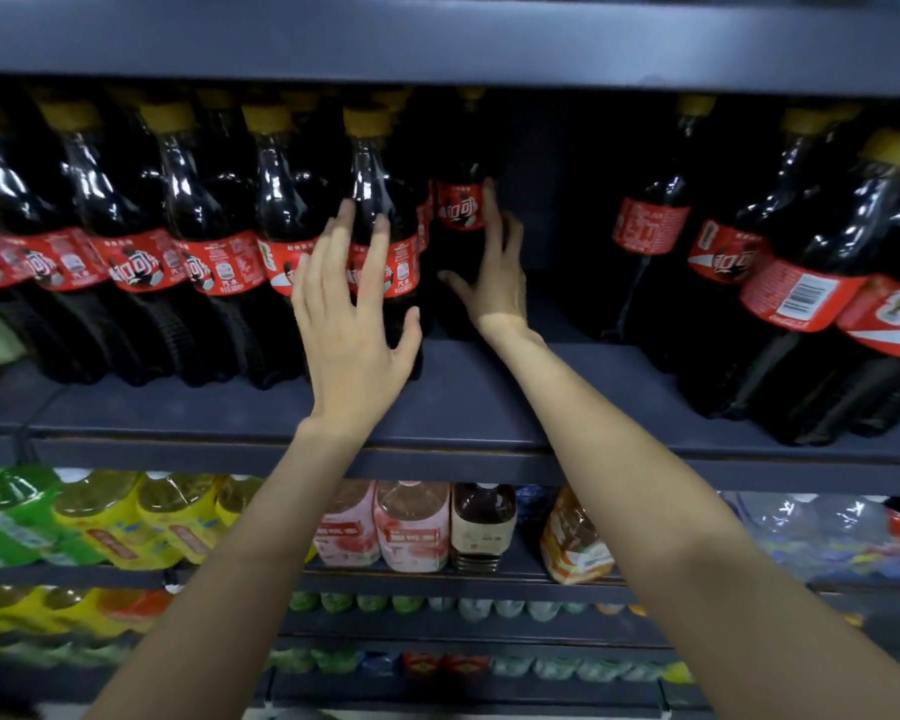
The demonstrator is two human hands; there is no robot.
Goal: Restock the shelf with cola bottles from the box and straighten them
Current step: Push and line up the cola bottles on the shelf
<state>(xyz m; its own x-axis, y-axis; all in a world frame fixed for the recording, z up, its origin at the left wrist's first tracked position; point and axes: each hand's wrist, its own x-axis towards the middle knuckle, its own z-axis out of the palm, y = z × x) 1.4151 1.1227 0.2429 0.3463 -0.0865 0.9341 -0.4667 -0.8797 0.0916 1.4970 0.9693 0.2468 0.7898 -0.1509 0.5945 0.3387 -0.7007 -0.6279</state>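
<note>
Left hand [352, 324], fingers spread, rests on a front cola bottle [380, 220]; right hand [494, 272], open, seemingly touches a rear bottle [461, 200] beside the shelf [468, 402] gap.

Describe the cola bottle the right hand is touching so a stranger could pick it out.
On the dark cola shelf, find the gap in the middle. At its left edge, set back from the front row, stands the bottle under the right hand; its neighbours stand further forward.

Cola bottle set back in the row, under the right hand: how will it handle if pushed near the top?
The cola bottle looks full of dark liquid, so probably heavy for its size. It is tall and narrow, so a high push from the right hand may tip it. Its glossy plastic could slip under straight fingers.
</note>
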